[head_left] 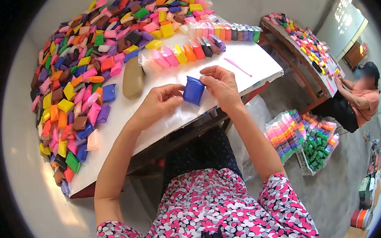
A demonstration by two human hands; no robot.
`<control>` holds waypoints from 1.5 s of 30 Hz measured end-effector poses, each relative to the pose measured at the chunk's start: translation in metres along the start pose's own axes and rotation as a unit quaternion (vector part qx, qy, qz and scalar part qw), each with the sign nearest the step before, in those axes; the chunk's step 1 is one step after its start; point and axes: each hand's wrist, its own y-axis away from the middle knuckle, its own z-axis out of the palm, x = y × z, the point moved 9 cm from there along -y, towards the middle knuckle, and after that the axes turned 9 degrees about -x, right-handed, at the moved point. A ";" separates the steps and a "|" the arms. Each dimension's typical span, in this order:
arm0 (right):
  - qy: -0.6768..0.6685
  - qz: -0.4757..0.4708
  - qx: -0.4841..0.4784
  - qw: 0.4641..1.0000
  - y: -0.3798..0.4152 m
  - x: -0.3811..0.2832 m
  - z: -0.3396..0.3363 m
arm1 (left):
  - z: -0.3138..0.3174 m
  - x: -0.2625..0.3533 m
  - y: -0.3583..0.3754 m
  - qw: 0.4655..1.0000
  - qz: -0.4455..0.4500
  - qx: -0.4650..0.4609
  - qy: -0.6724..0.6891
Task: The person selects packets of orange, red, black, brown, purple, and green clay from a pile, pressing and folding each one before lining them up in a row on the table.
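A small blue packet (193, 92) in a shiny wrapper is held up over the near edge of the white table (156, 119). My right hand (222, 87) pinches its upper right corner between thumb and fingers. At its left edge, my left hand (160, 104) has thumb and fingertips closed on the packet. Beyond my hands, a clear sleeve (149, 62) holds a row of packets running from pink through yellow and orange to purple. A flat olive-brown block (133, 79) lies left of it, and a thin pink plastic tool (238, 67) lies to the right.
A large heap of coloured packets (65, 106) covers the table's left and back. Another filled row (224, 32) lies at the back. Bagged packets (285, 134) and a white basket (304, 163) stand on the floor at right. A co-worker (361, 94) sits at a second table (287, 48).
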 end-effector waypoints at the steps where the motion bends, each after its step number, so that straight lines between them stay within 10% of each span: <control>1: -0.008 0.004 -0.005 1.000 0.000 0.002 0.000 | 0.001 0.000 -0.001 0.999 0.010 -0.001 -0.043; 13: 0.163 -0.044 0.031 0.985 -0.010 0.008 -0.006 | 0.019 0.022 0.003 0.929 0.104 0.134 -0.328; 18: 0.492 -0.212 0.145 0.832 0.022 -0.041 0.006 | 0.027 0.033 0.008 0.882 0.146 0.152 -0.422; 26: 0.577 -0.307 0.011 0.757 0.074 -0.062 0.031 | 0.029 0.033 0.008 0.870 0.152 0.166 -0.439; 45: 0.505 -0.318 0.023 0.802 0.072 -0.045 0.035 | 0.036 0.039 0.008 0.879 0.179 0.128 -0.422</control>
